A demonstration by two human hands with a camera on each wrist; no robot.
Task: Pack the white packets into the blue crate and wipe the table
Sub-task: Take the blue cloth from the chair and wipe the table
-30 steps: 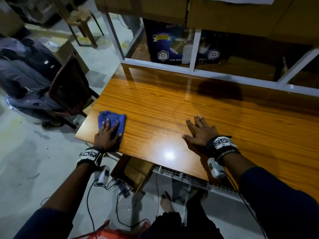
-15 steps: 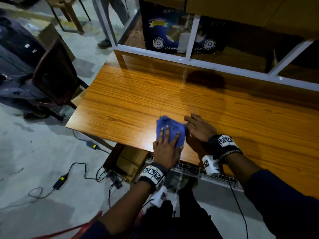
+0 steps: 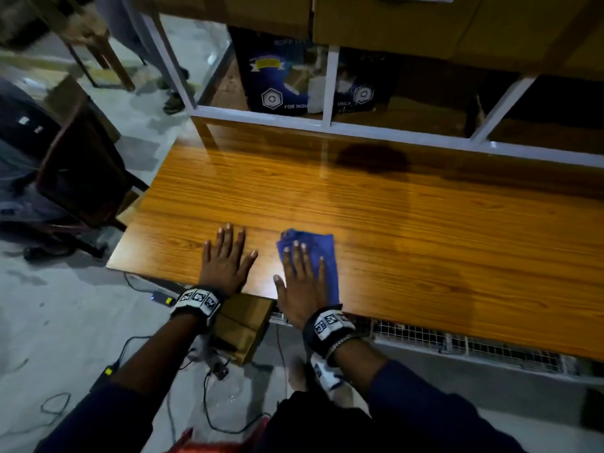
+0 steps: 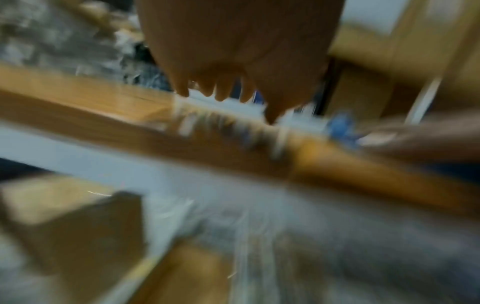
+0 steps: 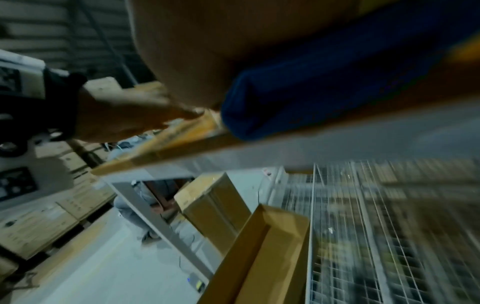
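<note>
A folded blue cloth [image 3: 327, 253] lies on the glossy wooden table [image 3: 425, 223] near its front edge. My right hand [image 3: 302, 279] presses flat on the cloth with straight fingers. My left hand [image 3: 225, 256] rests flat on bare wood just left of it, apart from the cloth. The right wrist view shows the blue cloth [image 5: 311, 86] under my palm at the table edge, with the left hand [image 5: 130, 119] beside it. The left wrist view is blurred; the left hand [image 4: 233, 61] points at the table, with the cloth [image 4: 340, 127] to the right. No white packets or blue crate show.
A white-framed rack [image 3: 327, 125] with a blue printed box [image 3: 284, 76] stands behind the table. Under the front edge are a cardboard box [image 3: 242, 325] and a wire-mesh shelf [image 3: 457, 341]. A dark chair [image 3: 78, 178] stands left. Cables [image 3: 130, 348] trail on the floor.
The left hand swept the cloth from the table's left corner rightward to the right hand. The right hand now presses the cloth and the left hand lies on bare wood.
</note>
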